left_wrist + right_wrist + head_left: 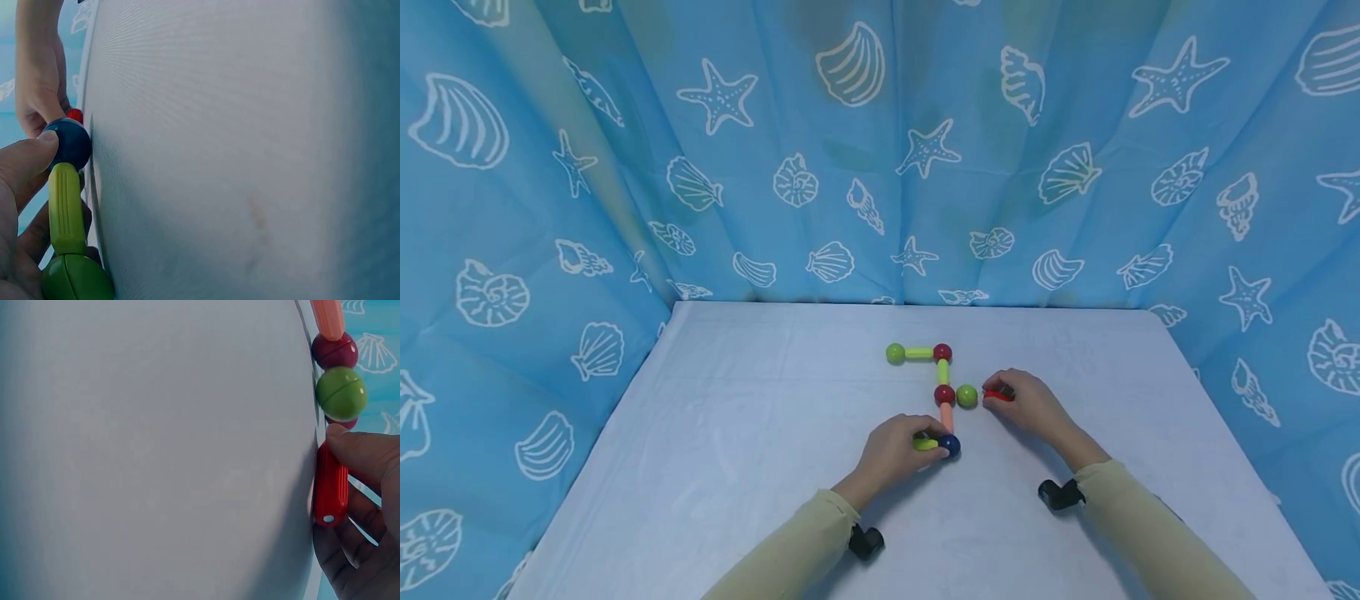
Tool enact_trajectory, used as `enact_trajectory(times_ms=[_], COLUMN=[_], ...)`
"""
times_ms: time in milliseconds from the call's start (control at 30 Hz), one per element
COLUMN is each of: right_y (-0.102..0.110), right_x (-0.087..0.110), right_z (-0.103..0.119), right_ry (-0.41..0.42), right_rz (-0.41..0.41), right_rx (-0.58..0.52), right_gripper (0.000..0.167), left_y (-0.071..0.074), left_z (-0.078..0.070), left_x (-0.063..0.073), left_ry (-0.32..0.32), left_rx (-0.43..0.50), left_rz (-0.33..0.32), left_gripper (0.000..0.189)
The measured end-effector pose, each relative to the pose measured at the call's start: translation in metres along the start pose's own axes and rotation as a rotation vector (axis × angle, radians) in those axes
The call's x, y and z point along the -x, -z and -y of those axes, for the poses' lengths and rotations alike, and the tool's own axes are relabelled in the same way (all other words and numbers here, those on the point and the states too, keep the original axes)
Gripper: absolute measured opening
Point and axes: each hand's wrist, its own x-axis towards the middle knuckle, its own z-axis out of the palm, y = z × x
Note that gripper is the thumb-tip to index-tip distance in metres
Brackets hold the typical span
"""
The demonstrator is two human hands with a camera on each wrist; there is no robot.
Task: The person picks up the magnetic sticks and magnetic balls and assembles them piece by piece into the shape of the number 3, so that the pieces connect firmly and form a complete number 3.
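My left hand [897,450] pinches a dark blue ball [951,446] at the near end of a ball-and-rod chain. A yellow-green rod [66,206] runs from that ball to a green ball [76,278] under the left palm, which the hand hides in the head view. From the blue ball a salmon rod [947,418] leads away to a dark red ball [944,395]. In my right hand [1032,406] a red magnetic rod [331,487] with a metal dot in its end is pinched by thumb and fingers. Just left of its tip sits another green ball [967,396], beside the dark red one.
Beyond, the chain continues through a yellow-green rod [943,372], a second dark red ball [942,352], and a sideways yellow-green rod [918,353] ending at a green ball [896,354]. All lie on a white-covered table [737,392], with a blue seashell curtain [865,150] around it.
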Motion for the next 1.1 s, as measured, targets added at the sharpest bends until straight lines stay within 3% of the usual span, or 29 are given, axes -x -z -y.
enact_trajectory(times_ms=[267,600,1100], right_y=[0.009,0.015,0.020], right_x=[0.008,0.018,0.020], right_z=[-0.009,-0.027,-0.023], right_ry=[-0.028,0.013,0.004], right_rz=[0.005,-0.037,-0.093], right_rx=[-0.024,-0.025,-0.088], right_gripper=[0.034,0.030,0.028], left_y=[-0.001,-0.001,-0.002], left_z=[0.001,0.001,0.002], left_x=[-0.001,-0.001,-0.001], left_ry=[0.020,0.005,-0.005], left_rx=[0.013,0.008,0.015], left_rz=[0.007,0.001,-0.009], left_gripper=[0.025,0.025,0.026])
